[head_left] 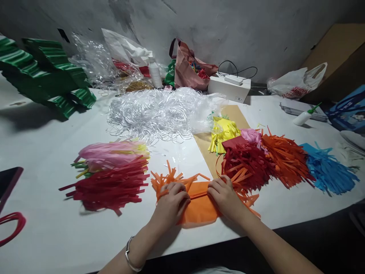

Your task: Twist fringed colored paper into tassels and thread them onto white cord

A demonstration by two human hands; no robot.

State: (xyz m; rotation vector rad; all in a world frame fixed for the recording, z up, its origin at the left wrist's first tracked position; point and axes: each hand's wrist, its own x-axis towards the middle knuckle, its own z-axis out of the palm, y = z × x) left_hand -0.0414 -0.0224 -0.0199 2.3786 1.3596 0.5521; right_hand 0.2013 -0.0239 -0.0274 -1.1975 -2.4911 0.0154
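A sheet of orange tissue paper (pixel 199 213) with fringed ends lies on the white table in front of me. Along its middle runs a narrow raised fold, and my left hand (pixel 171 199) pinches this at the left. My right hand (pixel 226 198) grips the same fold at the right, fingers bent over it. Both fringes stick out past my hands. Left of the paper lies a red fringed bundle (pixel 110 186), with a pink one (pixel 107 156) behind it. Beyond my right hand are dark red (pixel 246 163) and orange-red (pixel 286 160) fringed bundles.
Yellow (pixel 224 133) and blue (pixel 330 169) fringed bundles lie to the right. A heap of clear plastic strands (pixel 159 112) spreads behind. A green folded paper piece (pixel 48 76) stands at left. A glue bottle (pixel 305 116) and a white box (pixel 229 88) are farther back.
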